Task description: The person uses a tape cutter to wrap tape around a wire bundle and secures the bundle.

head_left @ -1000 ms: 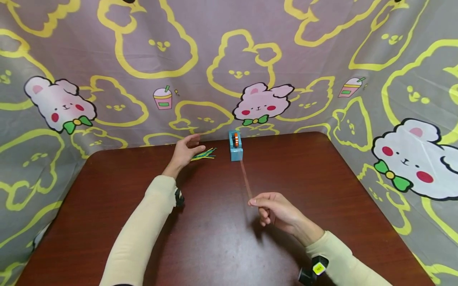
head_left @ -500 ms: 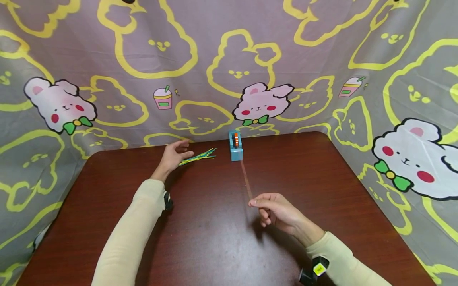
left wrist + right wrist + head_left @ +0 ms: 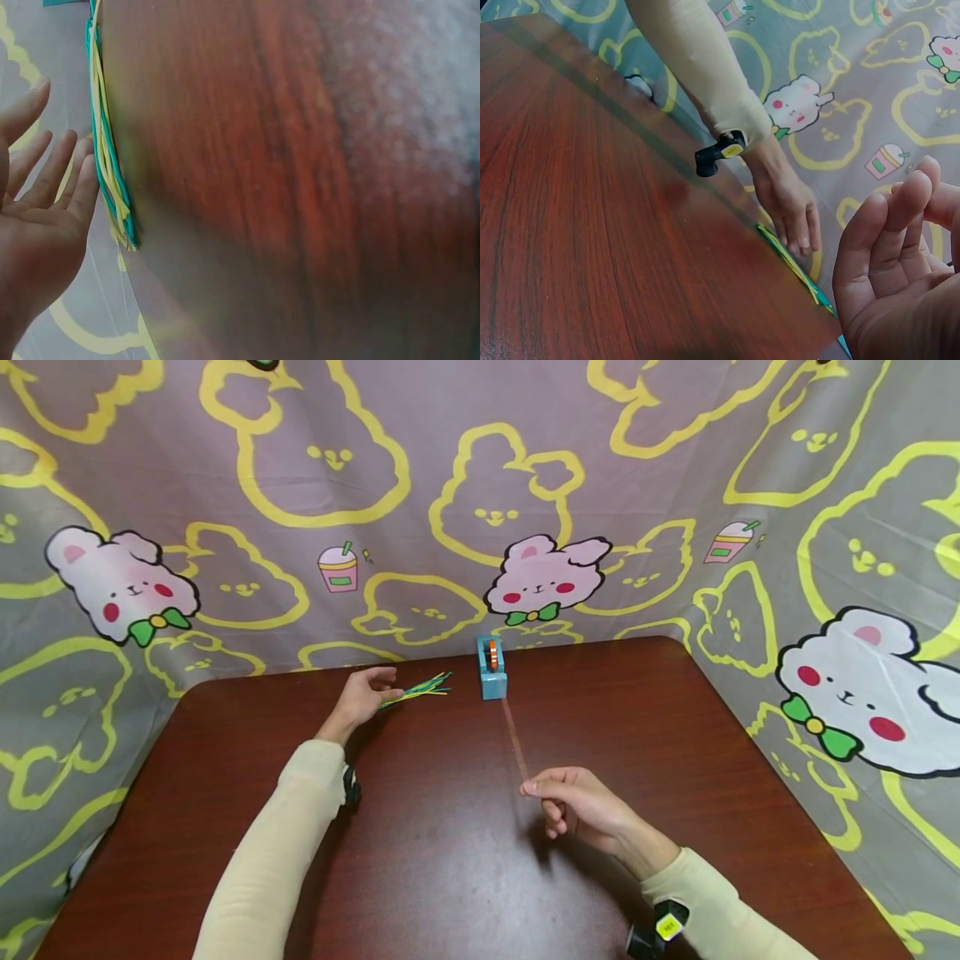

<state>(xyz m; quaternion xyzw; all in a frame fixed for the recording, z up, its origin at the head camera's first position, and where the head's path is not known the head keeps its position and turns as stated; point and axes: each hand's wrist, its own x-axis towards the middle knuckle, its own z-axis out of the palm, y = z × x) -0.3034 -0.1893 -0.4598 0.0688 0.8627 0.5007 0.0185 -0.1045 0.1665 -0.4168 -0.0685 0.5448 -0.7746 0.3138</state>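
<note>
My right hand (image 3: 581, 802) pinches the free end of a clear tape strip (image 3: 514, 737) between thumb and forefinger. The strip runs taut from a blue tape dispenser (image 3: 492, 686), which holds an orange-cored roll near the table's back edge. Left of the dispenser lies a loose bundle of thin yellow and green strips (image 3: 429, 686). My left hand (image 3: 362, 695) is at the bundle's left end, covering part of it in the head view. In the left wrist view, that hand's fingers (image 3: 58, 176) are spread loosely alongside the bundle (image 3: 106, 142), not curled round it.
The brown wooden table (image 3: 442, 868) reaches back to a patterned cloth (image 3: 420, 468) that also hangs at both sides. A small black camera (image 3: 351, 786) is worn on the left wrist, and another camera (image 3: 660, 928) on the right.
My left hand has slid left along the bundle and slightly toward me, uncovering more of the strips. The right hand and the taut tape have stayed in place.
</note>
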